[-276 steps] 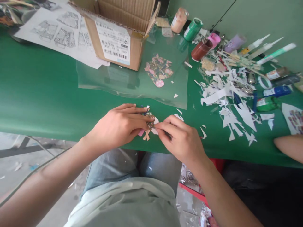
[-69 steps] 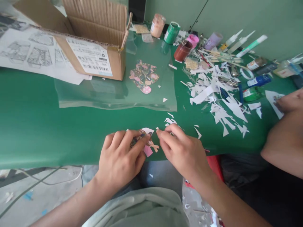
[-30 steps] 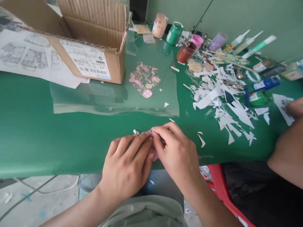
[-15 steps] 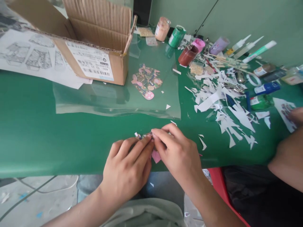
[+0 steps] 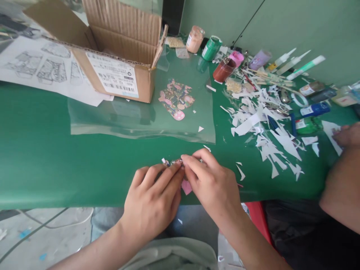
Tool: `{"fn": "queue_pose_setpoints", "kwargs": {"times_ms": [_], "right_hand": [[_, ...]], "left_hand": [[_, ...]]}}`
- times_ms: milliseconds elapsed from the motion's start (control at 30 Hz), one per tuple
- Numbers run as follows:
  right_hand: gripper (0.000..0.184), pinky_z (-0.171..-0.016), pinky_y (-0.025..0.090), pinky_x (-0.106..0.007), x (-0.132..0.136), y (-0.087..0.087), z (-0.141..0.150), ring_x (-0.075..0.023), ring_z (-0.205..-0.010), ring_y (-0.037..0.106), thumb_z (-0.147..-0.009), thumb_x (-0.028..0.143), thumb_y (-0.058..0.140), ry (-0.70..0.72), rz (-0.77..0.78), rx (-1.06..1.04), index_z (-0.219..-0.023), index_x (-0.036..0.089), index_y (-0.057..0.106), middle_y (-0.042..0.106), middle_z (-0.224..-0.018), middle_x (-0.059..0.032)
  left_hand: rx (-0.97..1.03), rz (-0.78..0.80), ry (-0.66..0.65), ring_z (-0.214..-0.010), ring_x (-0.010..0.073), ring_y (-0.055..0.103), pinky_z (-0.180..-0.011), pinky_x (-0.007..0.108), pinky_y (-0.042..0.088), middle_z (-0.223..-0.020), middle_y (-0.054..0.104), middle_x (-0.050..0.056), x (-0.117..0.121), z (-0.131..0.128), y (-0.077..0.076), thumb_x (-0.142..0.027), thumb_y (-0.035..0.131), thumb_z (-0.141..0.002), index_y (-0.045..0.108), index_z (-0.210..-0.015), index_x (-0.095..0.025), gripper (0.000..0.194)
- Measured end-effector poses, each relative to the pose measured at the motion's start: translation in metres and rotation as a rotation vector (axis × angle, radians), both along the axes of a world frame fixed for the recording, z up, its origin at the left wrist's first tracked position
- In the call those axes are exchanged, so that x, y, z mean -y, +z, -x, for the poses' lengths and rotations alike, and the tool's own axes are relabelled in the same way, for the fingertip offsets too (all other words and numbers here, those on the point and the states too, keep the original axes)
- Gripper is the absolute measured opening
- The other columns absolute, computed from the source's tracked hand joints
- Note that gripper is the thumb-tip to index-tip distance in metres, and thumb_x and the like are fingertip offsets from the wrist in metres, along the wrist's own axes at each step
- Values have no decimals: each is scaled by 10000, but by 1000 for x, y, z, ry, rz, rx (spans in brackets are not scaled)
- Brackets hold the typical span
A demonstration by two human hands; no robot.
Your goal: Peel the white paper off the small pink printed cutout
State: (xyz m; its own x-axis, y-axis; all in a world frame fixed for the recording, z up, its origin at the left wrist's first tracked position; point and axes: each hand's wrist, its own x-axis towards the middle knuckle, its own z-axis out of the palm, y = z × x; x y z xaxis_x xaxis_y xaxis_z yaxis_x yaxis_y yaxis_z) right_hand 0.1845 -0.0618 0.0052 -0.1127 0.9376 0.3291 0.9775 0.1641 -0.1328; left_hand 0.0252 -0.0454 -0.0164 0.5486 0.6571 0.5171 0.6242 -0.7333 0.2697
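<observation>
My left hand (image 5: 153, 195) lies near the table's front edge, fingers bent and fingertips pressed on a small multicoloured patterned piece (image 5: 176, 161). Against its right end, the thumb and forefinger of my right hand (image 5: 213, 183) are pinched together. Most of the piece is hidden under my fingers, so its exact kind cannot be made out. A pink flat scrap (image 5: 186, 186) shows below the fingertips, between both hands. Beyond them, a cluster of patterned cut-outs (image 5: 176, 98) rests on a clear plastic sheet (image 5: 112, 125).
An open cardboard box (image 5: 112, 75) stands at the back left beside printed sheets (image 5: 53, 67). White paper scraps (image 5: 253, 120) are heaped at the right, near several paint jars including a green one (image 5: 211, 48). Another person's hand (image 5: 348, 135) touches white paper at the far right.
The view has shifted slightly. My hands keep almost the same pose on the piece. The other person's hand at the right has moved a little over its paper.
</observation>
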Motion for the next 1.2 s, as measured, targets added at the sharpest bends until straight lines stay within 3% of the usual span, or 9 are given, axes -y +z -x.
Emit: {"fn": "queue_pose_setpoints", "kwargs": {"times_ms": [200, 433, 700, 900, 1200], "right_hand": [[241, -444, 251, -253, 1, 8, 2, -66, -464, 450, -956, 188, 473, -11, 53, 129, -1005, 209, 708, 643, -840, -13], [217, -429, 228, -261, 5, 9, 5, -73, -448, 446, -954, 212, 490, -55, 90, 138, -973, 213, 707, 644, -826, -10], [223, -443, 245, -242, 1, 7, -6, -63, -490, 494, -965, 214, 492, 27, 53, 38, -901, 200, 705, 652, -809, -5], [195, -479, 328, -191, -4, 2, -23, -54, -567, 564, -938, 150, 530, 151, -34, -121, -881, 180, 714, 662, -806, -11], [211, -495, 352, -183, -3, 0, -19, -56, -582, 563, -923, 134, 524, 127, -3, -111, -896, 200, 723, 658, -811, -7]], "left_hand": [[-13, -14, -1, -970, 210, 599, -780, 382, 429, -1166, 731, 6, 0, 0, 0, -189, 579, -900, 702, -1114, -176, 248], [-22, -22, 2, -964, 206, 601, -770, 380, 436, -1164, 732, 11, 1, 1, 0, -185, 572, -903, 697, -1128, -170, 259], [-21, -25, -7, -981, 214, 622, -772, 386, 448, -1182, 727, 7, 0, 2, 1, -178, 570, -903, 688, -1154, -168, 277], [-55, 55, -122, -1142, 230, 622, -963, 419, 442, -1265, 688, 7, -9, 12, 6, -125, 511, -914, 671, -1180, -201, 319], [-44, 52, -121, -1128, 244, 641, -944, 427, 472, -1226, 707, 41, -12, 12, 5, -134, 517, -912, 674, -1172, -199, 311]]}}
